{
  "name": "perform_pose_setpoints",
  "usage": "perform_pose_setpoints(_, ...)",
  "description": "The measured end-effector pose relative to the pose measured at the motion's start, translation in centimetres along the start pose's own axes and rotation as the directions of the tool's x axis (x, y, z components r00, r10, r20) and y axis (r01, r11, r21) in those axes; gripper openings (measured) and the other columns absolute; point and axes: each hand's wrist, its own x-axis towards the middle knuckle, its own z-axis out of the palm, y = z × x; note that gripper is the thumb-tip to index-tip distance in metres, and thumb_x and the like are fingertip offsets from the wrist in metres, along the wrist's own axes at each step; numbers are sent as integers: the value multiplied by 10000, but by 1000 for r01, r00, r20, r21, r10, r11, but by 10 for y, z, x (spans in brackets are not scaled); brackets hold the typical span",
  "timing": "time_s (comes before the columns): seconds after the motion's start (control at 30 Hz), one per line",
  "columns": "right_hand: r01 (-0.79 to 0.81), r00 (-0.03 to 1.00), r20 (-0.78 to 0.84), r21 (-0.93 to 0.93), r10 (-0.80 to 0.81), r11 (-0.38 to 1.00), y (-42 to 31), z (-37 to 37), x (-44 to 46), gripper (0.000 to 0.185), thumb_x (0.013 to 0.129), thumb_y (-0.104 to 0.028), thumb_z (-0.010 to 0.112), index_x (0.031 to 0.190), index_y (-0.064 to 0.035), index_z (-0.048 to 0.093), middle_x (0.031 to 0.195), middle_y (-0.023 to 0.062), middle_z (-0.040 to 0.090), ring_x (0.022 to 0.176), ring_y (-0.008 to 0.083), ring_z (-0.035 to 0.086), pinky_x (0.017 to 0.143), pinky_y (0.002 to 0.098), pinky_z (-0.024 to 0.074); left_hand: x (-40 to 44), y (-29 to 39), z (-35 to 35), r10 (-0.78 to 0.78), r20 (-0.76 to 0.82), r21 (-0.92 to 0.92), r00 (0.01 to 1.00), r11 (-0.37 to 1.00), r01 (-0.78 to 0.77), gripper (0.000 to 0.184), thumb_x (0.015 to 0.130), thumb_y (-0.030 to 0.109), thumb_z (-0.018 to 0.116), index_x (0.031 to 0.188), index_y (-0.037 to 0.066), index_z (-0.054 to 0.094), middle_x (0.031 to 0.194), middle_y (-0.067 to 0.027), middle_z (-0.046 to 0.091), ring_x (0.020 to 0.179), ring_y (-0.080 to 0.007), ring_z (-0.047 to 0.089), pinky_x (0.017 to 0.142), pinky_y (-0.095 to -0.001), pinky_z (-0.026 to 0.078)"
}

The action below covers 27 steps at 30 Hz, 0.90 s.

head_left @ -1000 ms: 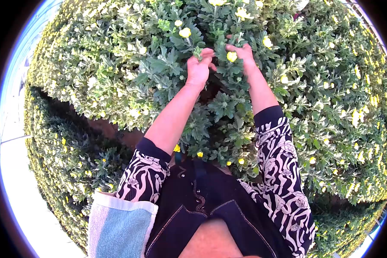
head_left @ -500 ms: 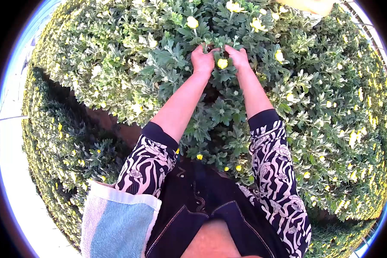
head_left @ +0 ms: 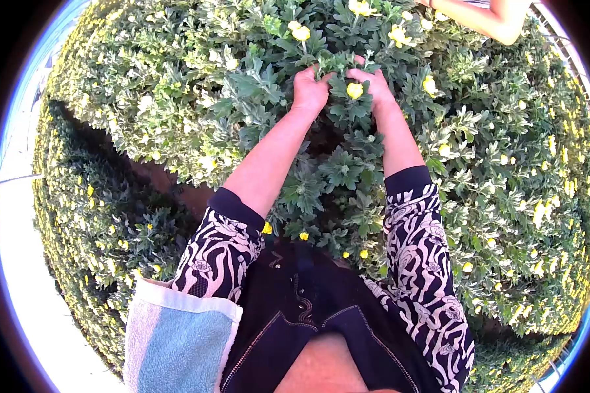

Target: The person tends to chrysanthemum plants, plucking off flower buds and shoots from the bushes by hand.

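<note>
Both of my hands reach into a bed of chrysanthemum plants [head_left: 337, 167] with dark green lobed leaves. My left hand [head_left: 310, 90] is closed around a leafy chrysanthemum shoot [head_left: 334, 64] near the top centre, its fingertips partly behind leaves. My right hand [head_left: 373, 86] stands just to the right, thumb and fingers pinching at the leafy growth on that side; the exact spot they grip is partly hidden. A yellow chrysanthemum bloom [head_left: 354, 90] shows between the two hands, close to the right fingers.
More yellow blooms [head_left: 400, 35] and buds dot the plants all around. Another person's arm [head_left: 491, 19] enters at the top right. A dark gap [head_left: 157, 180] runs between the rows on the left. A blue and pink towel [head_left: 183, 340] hangs by my left sleeve.
My right hand has shifted slightly right and its fingers have changed position among the leaves. The bloom between my hands has moved right. The other person's arm has come further into view.
</note>
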Motion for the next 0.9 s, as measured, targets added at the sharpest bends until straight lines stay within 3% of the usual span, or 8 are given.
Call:
perform_pose_setpoints(0.13,-9,1000,28,-24,9,1000,10,-10,25,628,710,-86,781,1241,56,479,991,147,663,823,242,663,725,382,554,1,-1,-1,16,30,71,999,997,-18,218,840,-20,657,1055,10,678,962,-30,697,833,-99,601,789,-276,499)
perform_pose_setpoints(0.27,-63,983,174,81,48,995,12,-19,24,492,725,-136,782,1084,122,565,931,155,664,792,239,653,666,392,537,-3,-3,4,-38,26,-98,999,994,40,165,848,15,670,1012,27,679,930,-26,695,791,-102,617,727,-272,506)
perform_pose_setpoints(0.33,-192,981,-14,-255,195,948,9,-8,18,505,772,-262,753,1082,95,575,879,103,679,777,196,646,649,330,522,-6,-1,5,-45,28,-142,999,989,48,135,859,42,674,994,30,674,905,-33,693,749,-105,629,676,-274,514)
perform_pose_setpoints(0.4,-200,977,-138,-334,162,921,10,-10,12,469,769,-173,750,1100,99,558,963,127,666,780,202,646,650,349,523,-7,2,4,-128,27,-209,991,969,130,135,864,71,678,989,19,664,878,-43,689,711,-116,631,647,-283,513)
perform_pose_setpoints(0.5,-57,982,-188,-274,4,960,21,-10,12,483,733,-85,762,1113,117,541,1026,151,650,824,217,650,685,371,536,-2,1,2,-114,-28,-209,993,972,106,138,870,85,666,982,4,660,859,-53,684,698,-134,634,637,-293,508)
perform_pose_setpoints(0.6,160,965,204,45,-166,986,26,-16,6,413,703,-49,774,1085,21,634,960,94,688,877,173,653,795,312,520,0,4,2,-206,-85,-201,975,962,185,98,833,59,676,928,38,681,839,-34,676,639,-112,601,561,-269,470)
perform_pose_setpoints(0.77,319,936,196,-117,-293,940,32,-16,15,370,697,41,758,1052,15,657,903,48,699,775,119,638,748,270,510,-4,12,9,-218,-128,-265,968,948,179,144,824,22,638,960,-23,654,857,-70,672,675,-166,620,600,-319,493)
perform_pose_setpoints(0.9,392,918,132,-144,-374,909,40,-18,13,330,712,50,738,1034,27,670,884,50,697,746,94,620,702,249,506,4,10,14,-387,-147,-256,910,904,343,168,825,26,649,978,-44,643,879,-100,674,724,-209,647,643,-356,511)
